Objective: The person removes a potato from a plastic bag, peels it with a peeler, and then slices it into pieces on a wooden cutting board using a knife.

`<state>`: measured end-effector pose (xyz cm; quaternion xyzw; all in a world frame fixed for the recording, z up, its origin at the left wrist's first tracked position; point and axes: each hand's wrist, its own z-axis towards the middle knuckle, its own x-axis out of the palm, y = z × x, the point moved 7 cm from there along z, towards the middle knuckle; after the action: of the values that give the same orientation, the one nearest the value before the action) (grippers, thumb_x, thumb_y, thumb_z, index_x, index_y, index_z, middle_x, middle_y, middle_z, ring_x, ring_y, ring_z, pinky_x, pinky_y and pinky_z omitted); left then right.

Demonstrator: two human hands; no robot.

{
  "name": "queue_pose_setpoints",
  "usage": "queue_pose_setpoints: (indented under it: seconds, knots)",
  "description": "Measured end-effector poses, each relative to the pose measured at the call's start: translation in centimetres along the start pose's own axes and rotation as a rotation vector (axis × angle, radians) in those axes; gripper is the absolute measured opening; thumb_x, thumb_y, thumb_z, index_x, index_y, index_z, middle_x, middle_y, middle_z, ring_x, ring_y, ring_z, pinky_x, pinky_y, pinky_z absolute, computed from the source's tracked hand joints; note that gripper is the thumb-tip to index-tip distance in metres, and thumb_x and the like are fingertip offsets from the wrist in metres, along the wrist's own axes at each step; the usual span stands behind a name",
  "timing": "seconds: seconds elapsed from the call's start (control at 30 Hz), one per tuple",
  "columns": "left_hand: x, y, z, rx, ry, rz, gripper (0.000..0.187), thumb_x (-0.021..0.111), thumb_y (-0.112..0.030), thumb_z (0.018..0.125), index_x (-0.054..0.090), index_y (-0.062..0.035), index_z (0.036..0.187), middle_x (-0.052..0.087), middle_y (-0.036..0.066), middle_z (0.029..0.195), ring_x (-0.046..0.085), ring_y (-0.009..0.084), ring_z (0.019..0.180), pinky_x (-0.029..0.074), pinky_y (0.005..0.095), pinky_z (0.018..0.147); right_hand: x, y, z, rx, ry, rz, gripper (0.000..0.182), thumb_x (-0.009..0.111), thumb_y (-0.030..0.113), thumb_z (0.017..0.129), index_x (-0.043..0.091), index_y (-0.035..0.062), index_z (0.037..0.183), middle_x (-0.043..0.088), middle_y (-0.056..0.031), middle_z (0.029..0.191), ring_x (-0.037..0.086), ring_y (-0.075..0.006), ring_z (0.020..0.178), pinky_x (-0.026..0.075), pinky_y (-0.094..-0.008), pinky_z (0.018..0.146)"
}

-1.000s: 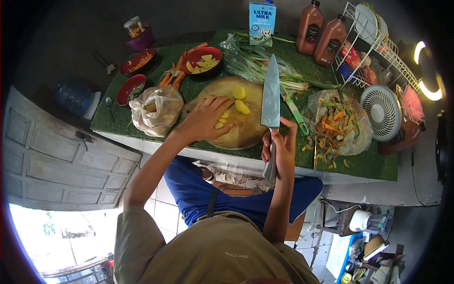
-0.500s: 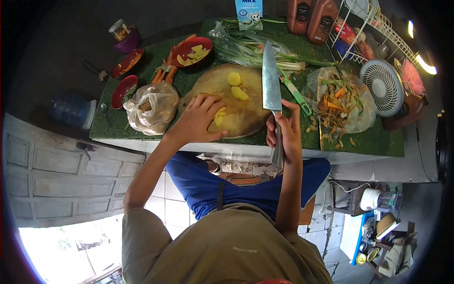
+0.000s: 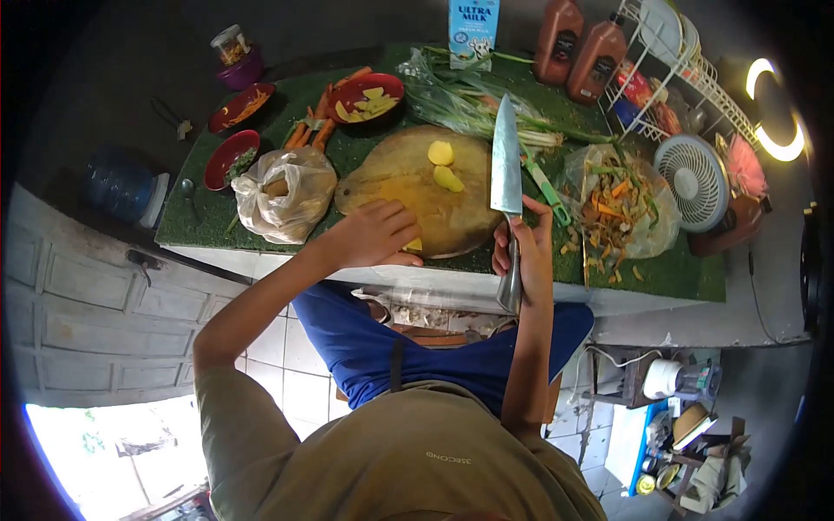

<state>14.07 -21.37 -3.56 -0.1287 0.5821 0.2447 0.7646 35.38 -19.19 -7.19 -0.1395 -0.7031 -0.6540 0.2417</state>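
My right hand (image 3: 528, 252) grips a kitchen knife (image 3: 506, 165) by its handle, the blade pointing away from me above the right side of the round wooden chopping board (image 3: 391, 187). At the board's near edge, my left hand (image 3: 375, 234) is cupped, fingers curled over cut potato pieces (image 3: 414, 245) that are mostly hidden beneath it. Two peeled potato chunks (image 3: 445, 165) lie farther back on the board. Behind it, a red bowl (image 3: 395, 102) holds more potato pieces.
Left of the board are a tied plastic bag (image 3: 287, 195), carrots (image 3: 323, 135) and small red bowls (image 3: 228, 148). Spring onions (image 3: 486, 108) lie behind. To the right are a green-handled peeler (image 3: 546, 193), a bag of peelings (image 3: 621, 208), a fan (image 3: 691, 182) and a dish rack (image 3: 678, 65).
My left hand has drawn toward me to the board's near edge, now covering most of the potato pieces. The knife stays raised in my right hand. The whole view has shifted slightly.
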Motion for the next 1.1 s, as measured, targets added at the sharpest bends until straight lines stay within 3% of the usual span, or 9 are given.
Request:
queue_pose_setpoints:
  seconds: [0.17,0.4,0.6,0.7,0.83,0.93,1.0,1.07,1.1]
  knots:
    - [-0.4,-1.0,-0.5,0.203,-0.105,0.039,0.032,0.072,-0.03,0.084,0.061,-0.0027,0.096,0.059,0.007,0.09,0.06,0.0246,0.085,0.05,0.0359,0.073,0.2,0.1,0.1,-0.025,0.014,-0.017,0.035,0.059,0.024,0.101,0.037,0.0175,0.127,0.054,-0.0061,0.076,0.048,-0.0096,0.046,0.04,-0.0243,0.039]
    - [-1.7,-1.3,-0.9,0.199,-0.224,0.066,0.023,0.076,-0.022,0.083,0.063,-0.0039,0.091,0.06,0.006,0.081,0.063,0.0215,0.077,0.052,0.0319,0.064,0.1,0.3,-0.2,-0.041,-0.002,0.003,0.034,0.058,0.023,0.101,0.037,0.0163,0.126,0.054,-0.0059,0.074,0.048,-0.0104,0.045,0.041,-0.0252,0.038]
    - [-2.8,0.9,-0.6,-0.051,-0.277,0.052,0.019,0.074,-0.021,0.087,0.065,-0.0048,0.089,0.063,0.008,0.082,0.066,0.0192,0.074,0.054,0.032,0.064,0.1,0.3,-0.2,-0.015,0.015,0.007,0.033,0.058,0.023,0.101,0.037,0.0173,0.126,0.054,-0.0058,0.075,0.048,-0.0103,0.046,0.041,-0.0249,0.039]
    - [-6.3,5.1,1.8,-0.295,-0.233,0.028,0.016,0.071,-0.018,0.089,0.066,-0.0025,0.089,0.066,0.012,0.087,0.068,0.0255,0.076,0.055,0.0353,0.067,0.1,0.1,-0.2,0.008,0.024,0.021,0.034,0.058,0.024,0.101,0.036,0.0171,0.127,0.054,-0.0058,0.076,0.049,-0.01,0.046,0.041,-0.0249,0.039]
    - [-9.1,15.4,4.4,-0.404,-0.403,0.003,0.021,0.058,-0.019,0.098,0.065,-0.0035,0.109,0.07,0.014,0.102,0.066,0.0374,0.091,0.053,0.0448,0.076,0.0,-0.1,0.0,-0.013,0.051,0.04,0.037,0.058,0.026,0.102,0.035,0.0172,0.129,0.054,-0.0063,0.077,0.049,-0.01,0.047,0.041,-0.0242,0.039]
    - [-5.3,25.8,4.4,-0.82,-0.11,-0.09,0.032,0.051,-0.031,0.101,0.064,-0.0039,0.115,0.068,0.018,0.115,0.064,0.0399,0.101,0.052,0.046,0.084,0.0,0.0,-0.3,-0.019,0.03,0.051,0.037,0.058,0.025,0.102,0.035,0.0169,0.129,0.055,-0.0066,0.077,0.049,-0.01,0.047,0.041,-0.0243,0.039]
    - [-1.8,27.6,3.5,-1.072,0.02,-0.487,0.038,0.049,-0.037,0.102,0.064,-0.0044,0.116,0.064,0.017,0.125,0.063,0.0421,0.104,0.051,0.0471,0.09,-0.2,-0.1,-0.2,-0.028,0.053,0.059,0.036,0.057,0.024,0.102,0.035,0.016,0.129,0.055,-0.0072,0.077,0.05,-0.0103,0.047,0.042,-0.0254,0.04]
    - [0.1,28.3,3.7,-1.076,0.104,-0.434,0.041,0.05,-0.041,0.101,0.064,-0.0056,0.117,0.06,0.016,0.132,0.061,0.0429,0.11,0.048,0.0485,0.096,-0.3,-0.2,-0.2,-0.022,0.073,0.073,0.035,0.056,0.023,0.103,0.034,0.0163,0.129,0.055,-0.0069,0.077,0.05,-0.0105,0.048,0.042,-0.0256,0.04]
    - [0.3,28.3,4.1,-0.959,0.112,-0.185,0.042,0.051,-0.042,0.1,0.064,-0.0065,0.117,0.058,0.015,0.134,0.059,0.0426,0.113,0.047,0.0493,0.099,-0.2,-0.2,-0.3,-0.028,0.094,0.083,0.034,0.055,0.022,0.103,0.034,0.0168,0.13,0.054,-0.0068,0.077,0.05,-0.0107,0.049,0.042,-0.0256,0.041]
